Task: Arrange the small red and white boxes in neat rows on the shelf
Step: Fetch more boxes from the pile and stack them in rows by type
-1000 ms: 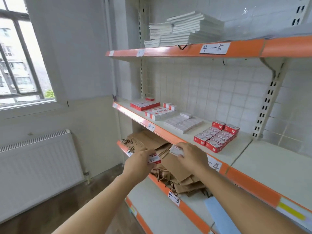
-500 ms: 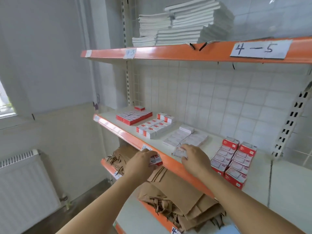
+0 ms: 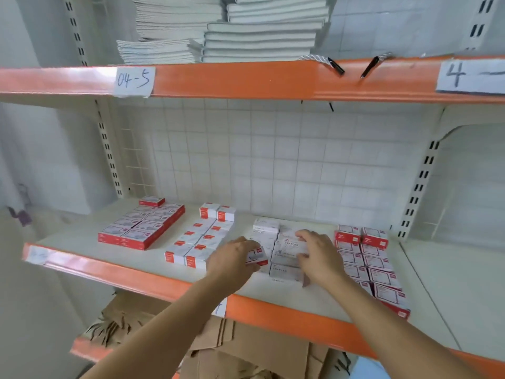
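At the left end of the shelf (image 3: pixel 82 258) sits a tight block of red boxes (image 3: pixel 142 227), and next to it, toward the middle, a double row of red and white boxes (image 3: pixel 200 239) running from the front lip back to the wall. My left hand (image 3: pixel 232 262) is curled round one small red and white box (image 3: pixel 257 257), held just right of that row's front end, near the shelf's front edge. Touching it on the right is the pale staples pile (image 3: pixel 284 250), and my right hand (image 3: pixel 318 254) lies over that pile with fingers spread and fairly straight, pressing rather than gripping as far as I can tell. Further right, a two-wide column of red-edged boxes (image 3: pixel 369 263) reaches the front edge. My worry: the gap for my box is narrow, so pushing it in could nudge the row's front boxes crooked or shove the staples pile askew, and my right wrist could clip the neighbouring column. Overhead, stacked notebooks (image 3: pixel 218 31) crowd the upper shelf; brown paper bags (image 3: pixel 240 346) lie below.
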